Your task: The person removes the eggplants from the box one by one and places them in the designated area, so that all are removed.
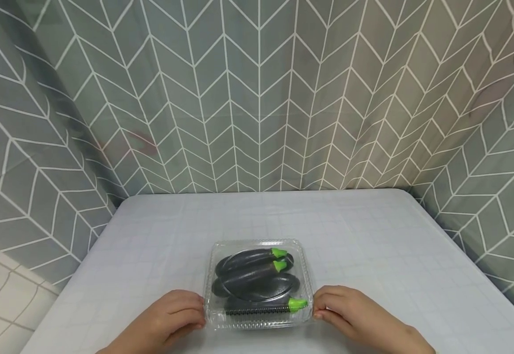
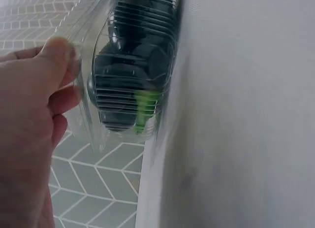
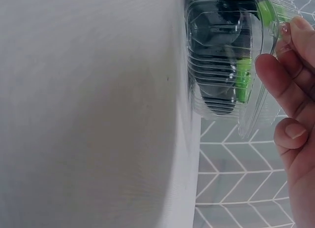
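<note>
well, i see the box (image 1: 257,325) of eggplants (image 1: 248,279) at six o'clock on the table (image 1: 150,223). left hand (image 1: 170,317) pinches it at eight, right hand (image 1: 351,312) at four. gripping, i'd guess; next needs both moving together.

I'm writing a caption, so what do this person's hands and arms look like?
The left hand and right hand are bare, with no gloves or rings in view. No sleeves show. The right hand's fingers have rounded tips.
</note>
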{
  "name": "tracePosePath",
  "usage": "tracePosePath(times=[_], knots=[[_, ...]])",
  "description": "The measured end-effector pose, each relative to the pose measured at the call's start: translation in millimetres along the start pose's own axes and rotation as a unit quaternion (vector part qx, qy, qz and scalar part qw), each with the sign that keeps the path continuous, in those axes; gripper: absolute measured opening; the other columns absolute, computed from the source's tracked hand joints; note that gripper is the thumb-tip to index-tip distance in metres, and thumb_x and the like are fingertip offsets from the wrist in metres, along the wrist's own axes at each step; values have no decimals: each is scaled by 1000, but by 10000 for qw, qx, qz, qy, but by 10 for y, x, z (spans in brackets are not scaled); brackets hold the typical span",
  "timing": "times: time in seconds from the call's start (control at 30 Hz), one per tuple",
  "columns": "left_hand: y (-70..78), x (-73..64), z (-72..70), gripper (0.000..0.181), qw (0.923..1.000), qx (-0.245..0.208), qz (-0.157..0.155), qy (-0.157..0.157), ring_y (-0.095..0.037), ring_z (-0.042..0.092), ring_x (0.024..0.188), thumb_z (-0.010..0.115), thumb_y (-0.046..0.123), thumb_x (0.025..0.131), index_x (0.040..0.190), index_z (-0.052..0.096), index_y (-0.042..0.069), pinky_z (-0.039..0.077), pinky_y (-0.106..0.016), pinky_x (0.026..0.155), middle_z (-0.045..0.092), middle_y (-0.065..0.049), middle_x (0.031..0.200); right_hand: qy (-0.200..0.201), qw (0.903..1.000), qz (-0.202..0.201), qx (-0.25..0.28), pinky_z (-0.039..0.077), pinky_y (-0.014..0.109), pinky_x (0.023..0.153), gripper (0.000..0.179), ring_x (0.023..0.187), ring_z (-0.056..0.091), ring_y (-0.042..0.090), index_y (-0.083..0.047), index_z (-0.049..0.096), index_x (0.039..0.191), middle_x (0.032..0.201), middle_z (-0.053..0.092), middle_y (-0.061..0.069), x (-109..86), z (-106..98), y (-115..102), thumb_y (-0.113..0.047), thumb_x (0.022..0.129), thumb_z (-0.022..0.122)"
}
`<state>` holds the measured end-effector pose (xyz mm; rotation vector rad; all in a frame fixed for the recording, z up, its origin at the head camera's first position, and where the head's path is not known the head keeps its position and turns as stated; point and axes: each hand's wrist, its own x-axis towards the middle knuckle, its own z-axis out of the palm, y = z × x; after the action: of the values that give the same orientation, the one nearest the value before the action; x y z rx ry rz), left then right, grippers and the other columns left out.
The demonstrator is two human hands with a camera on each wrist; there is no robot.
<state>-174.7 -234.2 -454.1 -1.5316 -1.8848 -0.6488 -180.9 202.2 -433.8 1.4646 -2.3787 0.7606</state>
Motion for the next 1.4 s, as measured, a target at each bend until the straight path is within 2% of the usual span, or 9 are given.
tracePosePath(times=[0.13,0.3,0.6,0.8,0.97,1.07,1.2,1.33,1.4], knots=[[55,30,17,21,9984,349,-410,-181,-11,62,106,54,24,113,101,69,15,48,-23,102,67,5,108,17,10000,-62,-60,46,8,88,13,96,62,-4,-28,67,105,108,68,-18,11,-19,1,-16,102,71],[83,30,-7,19,9969,183,-738,-200,-8,62,106,55,27,112,102,68,17,47,-20,103,66,8,108,44,9999,-22,-119,47,8,89,7,97,63,-4,-29,69,104,108,68,-19,22,-39,-2,-22,105,67],[93,85,-78,22,9982,335,-241,430,-22,68,105,59,19,110,95,71,9,50,-20,105,68,-3,102,705,9959,-543,-185,49,10,86,4,96,64,-1,-25,72,102,108,66,-14,39,-78,-30,-25,105,69],[119,206,-153,26,9911,677,-837,778,-13,68,113,56,23,112,98,71,9,49,-14,103,69,-7,105,1304,9880,-802,-192,52,13,90,15,99,66,4,-19,73,111,112,68,-6,141,-216,-41,-31,105,67],[12,376,-303,28,9831,710,-1505,757,-9,69,107,54,31,112,102,71,11,48,-12,102,71,0,106,1364,9881,-454,-543,51,12,95,25,102,68,7,-17,73,110,113,70,-6,319,-371,25,-39,107,62],[-99,496,-387,30,9800,773,-1669,766,-8,68,99,53,34,112,105,71,11,49,-11,97,71,3,104,1492,9856,-344,-720,53,13,92,29,99,70,10,-16,72,107,110,72,-6,426,-415,103,-39,110,55],[-295,614,-423,33,9771,707,-1739,1002,-7,66,95,53,34,112,109,71,7,50,-11,93,71,1,101,1774,9802,-59,-874,51,12,78,5,88,70,9,-16,71,105,103,76,-4,566,-432,213,-17,102,74],[-503,664,-393,44,9677,828,-2024,1253,-10,71,93,51,41,111,120,65,0,51,-9,91,72,-4,100,2144,9702,639,-933,46,14,65,29,76,64,5,-12,71,104,93,77,-3,774,-453,338,2,84,85],[-593,650,-359,49,9634,921,-2160,1295,-13,73,91,52,42,110,128,59,-3,52,-9,90,73,-6,100,2266,9657,985,-799,47,17,64,24,74,62,7,-10,71,105,91,76,-2,885,-458,402,0,87,83]])
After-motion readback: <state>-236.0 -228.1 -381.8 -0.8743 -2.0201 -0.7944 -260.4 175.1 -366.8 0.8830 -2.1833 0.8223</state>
